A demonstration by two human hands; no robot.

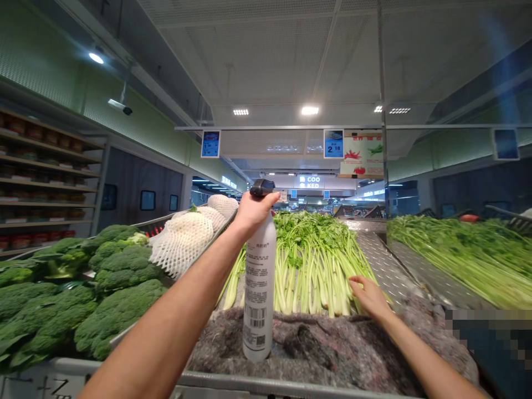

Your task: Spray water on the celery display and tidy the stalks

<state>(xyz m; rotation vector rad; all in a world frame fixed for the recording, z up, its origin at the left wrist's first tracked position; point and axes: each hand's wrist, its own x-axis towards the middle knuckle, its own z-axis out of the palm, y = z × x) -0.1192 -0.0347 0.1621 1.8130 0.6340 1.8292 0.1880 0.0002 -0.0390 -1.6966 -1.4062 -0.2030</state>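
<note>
My left hand (258, 211) is wrapped round the neck of a tall white spray bottle (258, 293), just under its black spray head (262, 188). Printed text and a barcode cover the bottle's near side. Behind it spreads a wide layer of celery (318, 266), leaves toward the back and pale stalk ends facing me. At the celery's right edge is my right hand (369, 295), its fingers loosely bent and apart with nothing visible held. Whether its fingertips touch the stalks I cannot tell. A rumpled grey-brown cloth (332, 349) lies along the front of the display.
Broccoli (120, 271) fills the left side, beside pale produce in white foam netting (185, 244). A metal rail (233, 382) runs along the front. A mirrored panel (449, 249) stands at the right. Price signs (333, 144) hang overhead; stocked shelves (45, 172) are far left.
</note>
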